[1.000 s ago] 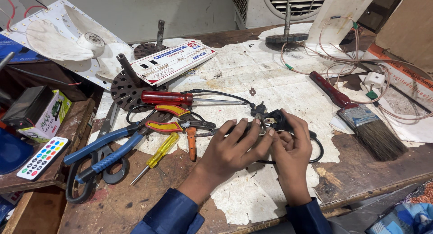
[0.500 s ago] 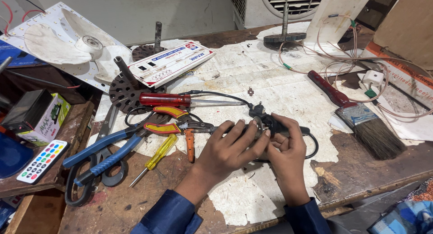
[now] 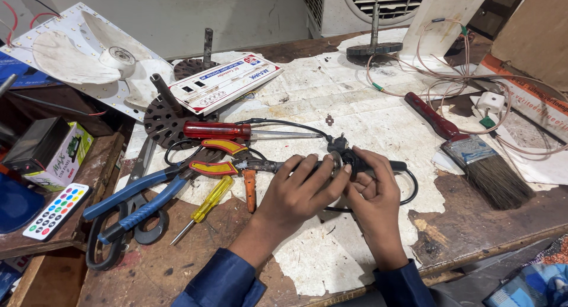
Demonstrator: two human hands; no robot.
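My left hand (image 3: 299,191) and my right hand (image 3: 373,194) meet at the middle of the workbench, both closed on a small black cylindrical part (image 3: 349,161) with a metal end. A black cable (image 3: 408,186) loops out from under my right hand. A black plug (image 3: 337,144) on a thin black cord lies just beyond my fingers. Pliers with red and yellow handles (image 3: 219,159) lie to the left of my left hand, touching or nearly touching it.
A red-handled screwdriver (image 3: 236,131), a yellow screwdriver (image 3: 207,203), blue-handled cutters (image 3: 136,197) and black scissors (image 3: 118,236) lie left. A paintbrush (image 3: 473,156) and copper wire (image 3: 455,76) lie right. A round slotted metal disc (image 3: 163,118), a printed card (image 3: 222,82) and a remote (image 3: 56,211) are at far left.
Both hands stay on the small black part with only slight finger shifts. The view has tilted a little, so everything sits slightly lower in the frame.
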